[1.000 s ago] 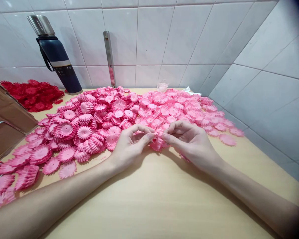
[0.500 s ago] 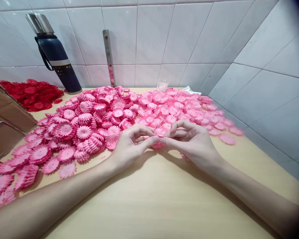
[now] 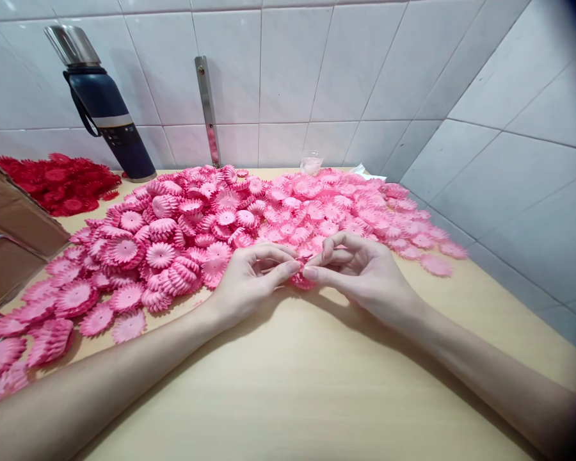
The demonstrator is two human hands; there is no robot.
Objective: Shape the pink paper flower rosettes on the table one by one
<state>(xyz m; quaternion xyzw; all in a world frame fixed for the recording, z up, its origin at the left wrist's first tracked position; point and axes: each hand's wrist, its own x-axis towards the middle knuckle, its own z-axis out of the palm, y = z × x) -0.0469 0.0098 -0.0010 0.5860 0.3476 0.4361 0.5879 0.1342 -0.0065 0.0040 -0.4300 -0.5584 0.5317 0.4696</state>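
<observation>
Between my fingertips is a small pink petal disc (image 3: 303, 279) with a frilled edge, partly covered by the fingers. My left hand (image 3: 256, 275) pinches its left side between thumb and forefinger. From the right, my right hand (image 3: 365, 272) pinches it the same way, its other fingers curled. Both hands are low over the table, just in front of a wide pile of pink petal discs (image 3: 163, 255). Many discs in the pile are curled up at the rim; those toward the right (image 3: 435, 264) look flatter and paler.
A heap of red petal discs (image 3: 57, 186) lies at the back left beside a dark blue flask (image 3: 110, 121). A cardboard box (image 3: 16, 230) stands at the left edge. Behind the pile are a small clear cup (image 3: 311, 162) and a white tiled wall (image 3: 288, 70).
My fingers have shifted slightly on the pink petal disc, and more of its lower frilled edge shows below the thumbs. The view has moved a little; the pile looks the same.
</observation>
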